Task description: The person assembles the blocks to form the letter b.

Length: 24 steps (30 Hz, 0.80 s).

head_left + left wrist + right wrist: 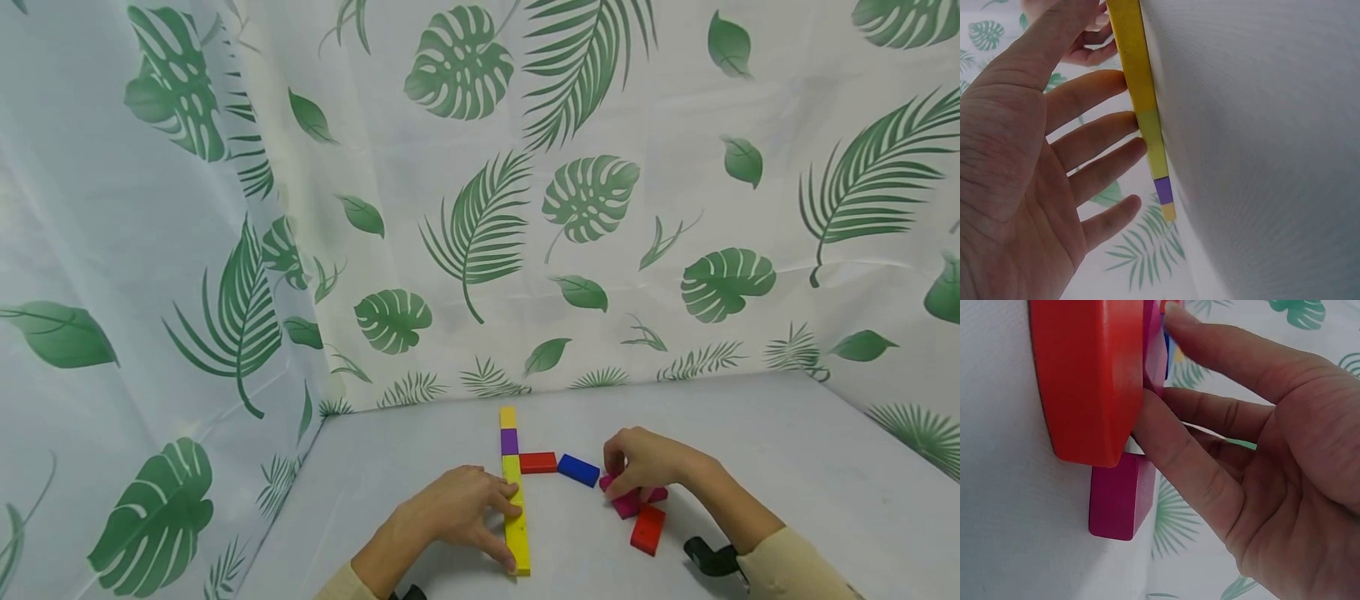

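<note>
A straight row of blocks lies on the table, with yellow blocks at the near end, then a purple block and a yellow-orange block. My left hand is at the left side of this row, its spread fingers touching the yellow blocks. A red block and a blue block branch off to the right. Past the blue one, my right hand pinches a magenta block between thumb and fingers. Part of that block is hidden by the hand.
Another magenta block lies beside the right fingers, and a red block lies just in front of them. A white curtain with green leaf prints hangs behind and at the sides of the pale table.
</note>
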Available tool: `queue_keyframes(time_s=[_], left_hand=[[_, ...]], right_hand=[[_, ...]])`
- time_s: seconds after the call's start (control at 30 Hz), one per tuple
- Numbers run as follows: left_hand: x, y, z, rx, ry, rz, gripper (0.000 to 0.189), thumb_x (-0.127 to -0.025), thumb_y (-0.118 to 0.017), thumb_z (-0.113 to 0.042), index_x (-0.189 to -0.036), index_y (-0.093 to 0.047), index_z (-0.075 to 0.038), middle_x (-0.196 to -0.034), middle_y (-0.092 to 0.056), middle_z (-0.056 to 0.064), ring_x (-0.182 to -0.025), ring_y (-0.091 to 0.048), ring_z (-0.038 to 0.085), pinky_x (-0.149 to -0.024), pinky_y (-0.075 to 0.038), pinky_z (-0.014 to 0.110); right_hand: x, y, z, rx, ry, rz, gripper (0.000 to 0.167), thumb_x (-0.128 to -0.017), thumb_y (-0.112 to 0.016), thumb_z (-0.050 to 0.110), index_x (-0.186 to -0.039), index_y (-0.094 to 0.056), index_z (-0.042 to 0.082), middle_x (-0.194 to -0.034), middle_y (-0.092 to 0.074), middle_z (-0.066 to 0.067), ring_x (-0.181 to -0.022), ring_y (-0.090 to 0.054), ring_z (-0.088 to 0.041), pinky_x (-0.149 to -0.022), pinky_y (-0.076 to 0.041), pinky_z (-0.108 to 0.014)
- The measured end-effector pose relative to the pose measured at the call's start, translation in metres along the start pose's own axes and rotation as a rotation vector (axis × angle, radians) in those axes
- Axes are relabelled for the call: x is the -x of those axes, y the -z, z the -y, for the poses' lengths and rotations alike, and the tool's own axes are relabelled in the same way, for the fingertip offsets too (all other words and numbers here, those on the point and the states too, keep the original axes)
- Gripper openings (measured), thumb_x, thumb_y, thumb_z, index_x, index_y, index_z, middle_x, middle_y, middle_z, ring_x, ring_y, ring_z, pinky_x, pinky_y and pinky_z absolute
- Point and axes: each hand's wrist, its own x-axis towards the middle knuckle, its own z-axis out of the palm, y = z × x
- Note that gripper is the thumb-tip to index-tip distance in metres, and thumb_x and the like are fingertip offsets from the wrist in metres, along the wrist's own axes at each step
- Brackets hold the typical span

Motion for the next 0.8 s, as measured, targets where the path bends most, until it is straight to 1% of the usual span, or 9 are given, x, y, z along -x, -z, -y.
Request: queue_keyframes(time_s=[0.1,0.27,0.47,0.57,0.7,0.8], left_hand=[[-0.0004,-0.0007,0.0012,-0.005,-0.005,-0.004,0.069,-0.074,-0.078,-0.076,-0.132,-0.071,-0.038,-0.147,-0.061,-0.012,-0.137,-0.056,0.004,-0.121,-0.042,0.043],[-0.0009,-0.0022,0.0022,-0.010,-0.002,-0.004,0.069,-0.074,-0.077,-0.076,-0.132,-0.070,-0.039,-0.147,-0.061,-0.013,-0.138,-0.056,0.005,-0.121,-0.042,0.043],[-0.0009,-0.0026,0.0018,-0.013,-0.005,-0.003,0.069,-0.074,-0.077,-0.076,-0.132,-0.071,-0.039,-0.147,-0.061,-0.013,-0.138,-0.056,0.005,-0.121,-0.042,0.042],[-0.0008,-0.0021,0.0018,-0.016,-0.010,-0.002,0.070,-0.074,-0.077,-0.076,-0.132,-0.071,-0.038,-0.147,-0.062,-0.013,-0.138,-0.056,0.005,-0.121,-0.042,0.042],[-0.0010,-0.0020,0.0020,-0.013,-0.009,-0.001,0.070,-0.074,-0.077,-0.077,-0.132,-0.071,-0.038,-0.146,-0.062,-0.013,-0.138,-0.056,0.004,-0.120,-0.043,0.042],[-0.0011,-0.0029,0.0022,-0.015,-0.008,-0.002,0.070,-0.074,-0.077,-0.077,-0.132,-0.071,-0.039,-0.146,-0.062,-0.013,-0.138,-0.056,0.004,-0.120,-0.043,0.042]], right_hand=[[0.0006,0.0011,0.0009,0.002,-0.008,0.016,0.027,-0.079,-0.091,0.018,-0.097,-0.071,0.011,-0.091,-0.063,-0.004,-0.079,-0.065,-0.018,-0.065,-0.064,-0.033],[0.0033,0.0039,0.0027,0.001,-0.016,0.053,0.033,-0.077,-0.093,0.015,-0.102,-0.072,0.013,-0.094,-0.065,-0.005,-0.078,-0.066,-0.020,-0.068,-0.064,-0.035],[0.0061,0.0066,0.0035,0.054,-0.006,0.078,0.043,-0.073,-0.095,0.015,-0.109,-0.073,0.018,-0.100,-0.067,-0.003,-0.090,-0.064,-0.020,-0.079,-0.062,-0.043],[0.0065,0.0068,0.0030,0.051,-0.017,0.092,0.047,-0.072,-0.095,0.012,-0.112,-0.072,0.019,-0.101,-0.067,-0.003,-0.093,-0.064,-0.020,-0.083,-0.062,-0.045],[0.0061,0.0067,0.0031,0.037,-0.030,0.103,0.050,-0.071,-0.094,0.008,-0.114,-0.071,0.019,-0.101,-0.068,-0.003,-0.094,-0.064,-0.020,-0.085,-0.062,-0.047],[0.0058,0.0064,0.0033,0.038,-0.023,0.109,0.048,-0.072,-0.094,0.007,-0.112,-0.070,0.020,-0.101,-0.068,-0.003,-0.094,-0.064,-0.021,-0.084,-0.062,-0.047]])
